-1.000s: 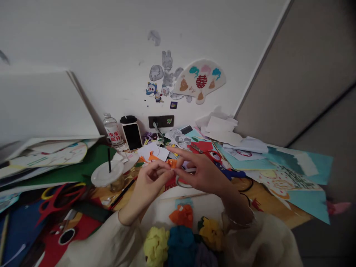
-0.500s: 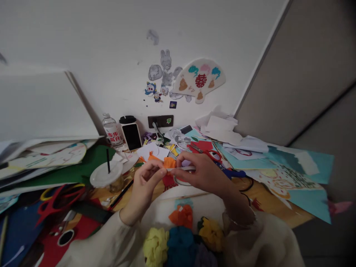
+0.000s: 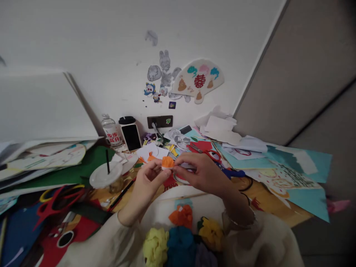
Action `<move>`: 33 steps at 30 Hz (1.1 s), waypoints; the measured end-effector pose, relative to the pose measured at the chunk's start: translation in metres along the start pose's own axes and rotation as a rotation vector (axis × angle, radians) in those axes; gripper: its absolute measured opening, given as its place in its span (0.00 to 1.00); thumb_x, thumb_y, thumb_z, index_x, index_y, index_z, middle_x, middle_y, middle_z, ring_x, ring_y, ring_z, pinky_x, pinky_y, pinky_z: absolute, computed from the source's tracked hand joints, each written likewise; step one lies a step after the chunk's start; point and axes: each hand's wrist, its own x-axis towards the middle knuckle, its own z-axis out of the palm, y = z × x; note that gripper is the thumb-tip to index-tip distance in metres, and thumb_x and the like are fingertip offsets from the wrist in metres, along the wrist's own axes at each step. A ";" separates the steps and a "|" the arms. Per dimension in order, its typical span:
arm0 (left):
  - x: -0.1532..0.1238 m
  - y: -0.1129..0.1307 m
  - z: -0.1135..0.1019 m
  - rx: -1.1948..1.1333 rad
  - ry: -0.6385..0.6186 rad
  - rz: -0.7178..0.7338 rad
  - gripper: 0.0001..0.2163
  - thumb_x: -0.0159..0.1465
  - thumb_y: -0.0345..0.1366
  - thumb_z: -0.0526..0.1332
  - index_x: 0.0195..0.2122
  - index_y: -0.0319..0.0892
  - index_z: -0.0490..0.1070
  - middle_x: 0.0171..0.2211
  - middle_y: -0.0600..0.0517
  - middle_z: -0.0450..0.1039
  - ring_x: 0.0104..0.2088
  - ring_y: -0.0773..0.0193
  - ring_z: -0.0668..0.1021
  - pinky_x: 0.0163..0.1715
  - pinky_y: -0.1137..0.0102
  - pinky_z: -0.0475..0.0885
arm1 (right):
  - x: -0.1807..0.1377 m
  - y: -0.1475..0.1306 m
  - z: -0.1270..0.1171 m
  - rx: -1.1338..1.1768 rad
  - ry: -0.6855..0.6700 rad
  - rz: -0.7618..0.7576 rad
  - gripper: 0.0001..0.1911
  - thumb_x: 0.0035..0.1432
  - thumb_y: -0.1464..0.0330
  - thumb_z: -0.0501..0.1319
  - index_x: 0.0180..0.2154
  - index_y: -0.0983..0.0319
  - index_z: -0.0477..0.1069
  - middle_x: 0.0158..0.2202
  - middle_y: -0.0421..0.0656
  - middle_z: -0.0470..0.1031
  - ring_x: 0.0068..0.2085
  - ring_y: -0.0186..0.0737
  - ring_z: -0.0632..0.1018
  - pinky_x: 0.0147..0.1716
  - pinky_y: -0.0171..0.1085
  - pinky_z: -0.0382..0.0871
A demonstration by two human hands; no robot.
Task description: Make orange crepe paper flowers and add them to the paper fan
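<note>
Left hand (image 3: pixel 146 181) and right hand (image 3: pixel 200 172) pinch an orange paper ruffle (image 3: pixel 168 162).

Probably light, soft and easily crushed; best held by its white near edge (image 3: pixel 166 168).

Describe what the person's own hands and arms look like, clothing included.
Both the left hand and right hand are bare, without gloves. Loose, plain, pale beige fabric sleeves cover the forearms, stopping short of the wrists. A thin, shiny bracelet circles the right wrist; none shows on the left.
</note>
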 end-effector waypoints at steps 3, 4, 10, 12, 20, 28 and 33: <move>0.000 0.001 0.002 0.073 0.034 -0.004 0.10 0.51 0.39 0.69 0.30 0.40 0.73 0.26 0.54 0.71 0.27 0.67 0.71 0.31 0.73 0.68 | -0.001 0.002 0.002 -0.046 0.000 0.014 0.06 0.59 0.69 0.58 0.33 0.62 0.73 0.34 0.41 0.76 0.35 0.35 0.75 0.34 0.33 0.64; 0.000 0.000 0.002 0.091 0.063 0.016 0.09 0.50 0.38 0.69 0.29 0.40 0.73 0.26 0.54 0.71 0.28 0.67 0.71 0.32 0.72 0.68 | -0.001 0.003 0.003 -0.067 0.004 0.015 0.06 0.60 0.68 0.58 0.33 0.62 0.73 0.34 0.41 0.76 0.35 0.35 0.75 0.35 0.33 0.64; -0.001 0.000 -0.003 0.250 0.095 0.154 0.06 0.51 0.35 0.68 0.24 0.39 0.74 0.26 0.52 0.72 0.31 0.65 0.72 0.35 0.72 0.67 | -0.001 0.005 0.007 -0.175 0.008 -0.059 0.06 0.59 0.69 0.59 0.33 0.62 0.74 0.35 0.42 0.76 0.36 0.36 0.75 0.37 0.34 0.66; -0.002 0.001 -0.004 0.193 0.124 0.101 0.07 0.51 0.36 0.68 0.24 0.39 0.73 0.24 0.53 0.71 0.28 0.67 0.71 0.31 0.73 0.67 | -0.001 0.005 0.009 -0.187 0.040 -0.079 0.06 0.59 0.69 0.59 0.32 0.62 0.74 0.34 0.42 0.76 0.36 0.36 0.76 0.37 0.34 0.67; -0.003 0.005 -0.007 -0.164 0.058 -0.071 0.08 0.52 0.36 0.68 0.24 0.37 0.72 0.19 0.56 0.68 0.16 0.75 0.65 0.16 0.78 0.58 | 0.000 0.000 0.020 -0.180 0.199 -0.221 0.07 0.60 0.69 0.58 0.31 0.61 0.73 0.33 0.40 0.77 0.36 0.33 0.77 0.34 0.31 0.67; -0.004 0.020 -0.004 -0.532 0.174 -0.280 0.06 0.47 0.29 0.69 0.24 0.36 0.73 0.22 0.54 0.71 0.23 0.73 0.75 0.25 0.81 0.73 | -0.001 -0.005 0.026 -0.204 0.347 -0.330 0.07 0.61 0.71 0.57 0.33 0.60 0.74 0.34 0.39 0.79 0.34 0.32 0.78 0.34 0.31 0.71; 0.007 0.018 -0.020 -0.358 0.059 -0.246 0.06 0.51 0.33 0.68 0.24 0.37 0.73 0.21 0.53 0.73 0.27 0.69 0.78 0.27 0.80 0.73 | -0.003 -0.005 0.012 -0.106 0.515 -0.326 0.05 0.57 0.74 0.60 0.33 0.60 0.74 0.33 0.40 0.78 0.35 0.32 0.77 0.36 0.32 0.72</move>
